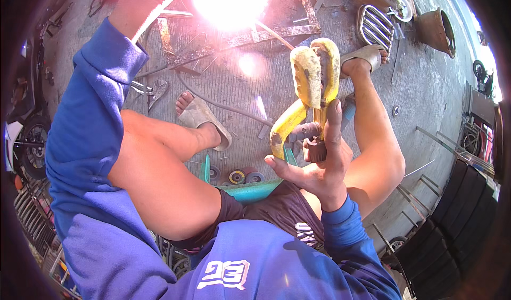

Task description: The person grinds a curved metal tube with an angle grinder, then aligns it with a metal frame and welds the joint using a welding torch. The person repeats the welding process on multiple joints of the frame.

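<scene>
My right hand (pixel 324 164) is wrapped around a yellow welding electrode holder (pixel 290 121), raised in front of my right knee. Its worn yellow jaws point away from me and grip a thin welding rod (pixel 274 34). The rod slants up and left toward a dazzling white-pink glare (pixel 231 2). Under that glare lies a rusty steel frame (pixel 239 47) on the concrete floor; the rod's tip is lost in the brightness. My left arm, in a blue sleeve (pixel 101 87), reaches forward past the upper edge, so its hand is out of sight.
Between my legs is a teal stool or tray (pixel 250 192) with several grinding discs (pixel 237 176) beside it. A cable (pixel 229 107) crosses the floor near my left foot. Far right are a metal grille (pixel 375 28) and a rusty pot (pixel 435 31). Black padded panels (pixel 442 231) stand at right.
</scene>
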{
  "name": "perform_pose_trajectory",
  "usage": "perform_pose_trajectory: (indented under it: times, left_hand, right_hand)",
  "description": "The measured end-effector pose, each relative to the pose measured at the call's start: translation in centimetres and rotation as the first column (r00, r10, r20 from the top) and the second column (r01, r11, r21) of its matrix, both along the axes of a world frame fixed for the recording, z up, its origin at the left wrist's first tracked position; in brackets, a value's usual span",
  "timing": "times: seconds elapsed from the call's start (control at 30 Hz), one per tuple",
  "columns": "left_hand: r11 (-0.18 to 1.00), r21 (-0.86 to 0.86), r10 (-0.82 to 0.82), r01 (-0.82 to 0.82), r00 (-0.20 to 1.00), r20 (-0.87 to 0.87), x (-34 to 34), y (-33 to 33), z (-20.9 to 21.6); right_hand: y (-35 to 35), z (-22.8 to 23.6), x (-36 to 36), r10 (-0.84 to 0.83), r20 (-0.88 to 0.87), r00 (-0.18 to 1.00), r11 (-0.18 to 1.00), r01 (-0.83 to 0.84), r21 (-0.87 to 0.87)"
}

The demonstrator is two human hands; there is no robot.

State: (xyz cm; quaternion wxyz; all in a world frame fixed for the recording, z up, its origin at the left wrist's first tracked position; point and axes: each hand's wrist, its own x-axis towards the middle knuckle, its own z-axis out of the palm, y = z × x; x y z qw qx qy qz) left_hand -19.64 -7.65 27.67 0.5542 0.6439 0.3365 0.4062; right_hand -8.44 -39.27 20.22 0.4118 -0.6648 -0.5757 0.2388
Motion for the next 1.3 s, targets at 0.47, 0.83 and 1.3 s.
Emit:
perform_pose_trajectory:
  times: [0.47, 0.83, 1.3]
  left_hand:
    - [0.973, 0.219, 0.049, -0.077, 0.99, 0.131, 0.7, 0.6, -1.2]
    - [0.984, 0.137, 0.095, -0.111, 0.988, 0.122, 0.6, 0.2, -1.1]
    - [0.96, -0.07, 0.276, -0.271, 0.959, 0.065, 1.3, -0.3, -0.4]
  right_hand:
    - [-0.1, -0.1, -0.1, -0.092, 0.04, 0.995, 0.993, 0.089, 0.072]
    - [-0.1, -0.5, -0.4, -0.091, 0.065, 0.994, 0.996, 0.091, 0.01]
    - [0.2, -1.1, 0.0, 0.01, 0.056, 0.998, 1.0, -0.01, 0.014]
